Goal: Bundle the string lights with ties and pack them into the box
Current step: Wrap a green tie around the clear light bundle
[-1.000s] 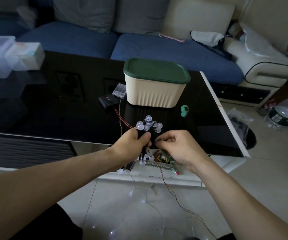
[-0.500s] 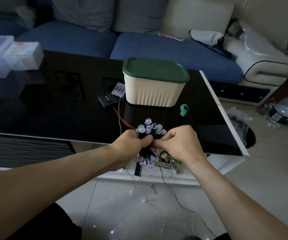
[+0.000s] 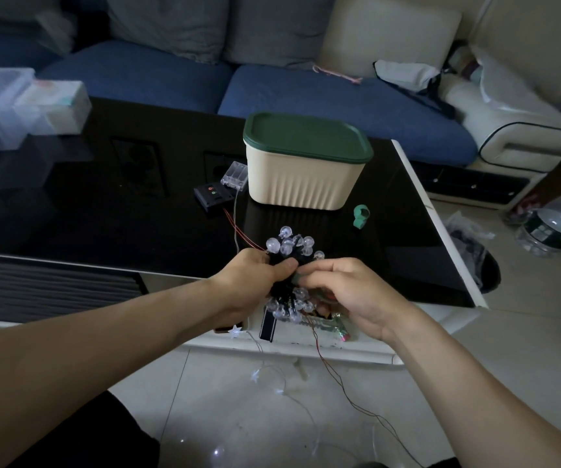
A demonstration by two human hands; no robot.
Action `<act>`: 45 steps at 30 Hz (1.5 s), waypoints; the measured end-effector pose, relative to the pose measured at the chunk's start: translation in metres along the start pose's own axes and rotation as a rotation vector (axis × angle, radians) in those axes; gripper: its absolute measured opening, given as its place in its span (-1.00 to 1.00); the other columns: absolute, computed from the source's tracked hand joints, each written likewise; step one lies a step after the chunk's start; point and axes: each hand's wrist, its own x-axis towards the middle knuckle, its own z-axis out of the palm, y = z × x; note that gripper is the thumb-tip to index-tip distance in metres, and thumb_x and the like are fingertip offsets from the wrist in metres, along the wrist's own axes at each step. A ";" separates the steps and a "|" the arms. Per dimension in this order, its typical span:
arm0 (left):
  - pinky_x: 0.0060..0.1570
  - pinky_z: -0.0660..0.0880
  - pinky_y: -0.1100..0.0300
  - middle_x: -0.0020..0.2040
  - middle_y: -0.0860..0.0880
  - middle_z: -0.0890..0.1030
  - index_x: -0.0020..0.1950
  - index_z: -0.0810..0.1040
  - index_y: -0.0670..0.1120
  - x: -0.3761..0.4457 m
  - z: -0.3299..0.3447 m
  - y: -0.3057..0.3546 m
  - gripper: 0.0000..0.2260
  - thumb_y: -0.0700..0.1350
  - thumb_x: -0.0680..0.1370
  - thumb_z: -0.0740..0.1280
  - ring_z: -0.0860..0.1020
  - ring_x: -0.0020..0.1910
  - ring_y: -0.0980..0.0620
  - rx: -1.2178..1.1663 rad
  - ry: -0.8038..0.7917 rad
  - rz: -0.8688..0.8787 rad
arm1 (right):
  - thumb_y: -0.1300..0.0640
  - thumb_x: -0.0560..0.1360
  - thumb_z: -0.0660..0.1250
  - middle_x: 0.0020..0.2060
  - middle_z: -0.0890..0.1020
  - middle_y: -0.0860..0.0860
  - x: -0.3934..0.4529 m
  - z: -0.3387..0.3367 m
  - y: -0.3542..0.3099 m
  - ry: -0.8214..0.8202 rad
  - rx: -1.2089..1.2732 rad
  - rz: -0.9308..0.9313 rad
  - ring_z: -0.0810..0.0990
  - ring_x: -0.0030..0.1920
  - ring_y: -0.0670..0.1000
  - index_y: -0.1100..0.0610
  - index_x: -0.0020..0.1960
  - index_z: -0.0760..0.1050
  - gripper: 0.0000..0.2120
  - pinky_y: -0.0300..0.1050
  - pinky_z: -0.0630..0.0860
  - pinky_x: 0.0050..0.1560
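Note:
A bunch of string lights [image 3: 289,244] with clear round bulbs is gathered over the front edge of the black table [image 3: 103,211]. My left hand [image 3: 255,282] grips the bunch around its middle. My right hand [image 3: 343,292] pinches something dark at the same spot, fingertips against my left thumb. More bulbs [image 3: 287,307] hang below the hands. A cream box with a green lid [image 3: 306,163] stands shut on the table behind. A green roll of tie [image 3: 361,216] lies to its right.
A black battery case [image 3: 213,195] and a clear one [image 3: 235,172] lie left of the box, red wires running to the bunch. Clear plastic containers [image 3: 12,106] sit at the far left. Wires trail on the floor [image 3: 356,400]. A sofa [image 3: 306,86] stands behind.
The bunch has been drawn tighter and my right hand has shifted from beside it to pinch at its middle, close against my left thumb.

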 end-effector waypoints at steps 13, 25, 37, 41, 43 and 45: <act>0.05 0.58 0.11 0.00 -0.24 0.65 0.17 0.54 -0.39 -0.001 0.004 -0.005 -0.79 -0.27 0.63 0.26 0.62 0.00 -0.08 0.096 -0.036 0.014 | 0.37 0.47 0.44 -0.39 0.56 0.07 0.008 0.002 0.007 0.152 0.201 0.122 0.44 -0.51 -0.11 0.24 -0.13 0.67 -0.93 -0.31 0.34 -0.57; 0.38 0.41 0.00 0.25 -0.37 0.55 0.29 0.44 -0.39 -0.001 -0.005 -0.004 -0.55 -0.58 0.45 0.07 0.54 0.26 -0.21 0.070 -0.323 -0.028 | 0.40 0.51 0.30 -0.38 0.44 0.02 0.005 -0.009 0.007 -0.005 0.237 0.211 0.28 -0.44 -0.09 0.17 -0.14 0.60 -0.81 -0.28 0.15 -0.51; 0.22 0.53 0.18 0.26 -0.18 0.61 0.32 0.53 -0.19 -0.009 -0.011 -0.002 -0.64 -0.45 0.61 0.14 0.58 0.25 -0.05 0.185 -0.384 0.015 | 0.38 0.48 0.41 -0.44 0.51 0.00 0.009 -0.008 0.014 0.118 0.067 0.168 0.35 -0.53 -0.12 0.15 -0.17 0.63 -0.84 -0.27 0.28 -0.53; 0.14 0.56 0.21 0.25 -0.22 0.61 0.31 0.53 -0.18 -0.009 -0.014 -0.001 -0.66 -0.43 0.61 0.17 0.59 0.24 -0.08 0.207 -0.362 0.025 | 0.32 0.42 0.52 -0.46 0.49 -0.01 0.008 -0.008 0.016 0.155 0.024 0.121 0.37 -0.55 -0.14 0.17 -0.13 0.63 -0.89 -0.27 0.31 -0.52; 0.13 0.58 0.18 0.23 -0.26 0.61 0.33 0.51 -0.22 -0.008 -0.015 -0.002 -0.66 -0.43 0.60 0.19 0.60 0.22 -0.13 0.211 -0.348 0.022 | 0.29 0.41 0.54 -0.45 0.52 0.00 0.008 -0.009 0.015 0.174 0.041 0.113 0.38 -0.54 -0.13 0.22 -0.02 0.62 -0.82 -0.25 0.32 -0.50; 0.13 0.58 0.16 0.21 -0.27 0.61 0.33 0.50 -0.23 -0.008 -0.015 -0.002 -0.67 -0.42 0.60 0.21 0.60 0.21 -0.15 0.211 -0.344 0.010 | 0.30 0.44 0.51 -0.44 0.53 0.00 0.007 -0.010 0.014 0.180 0.071 0.114 0.39 -0.54 -0.13 0.24 0.05 0.59 -0.78 -0.24 0.33 -0.49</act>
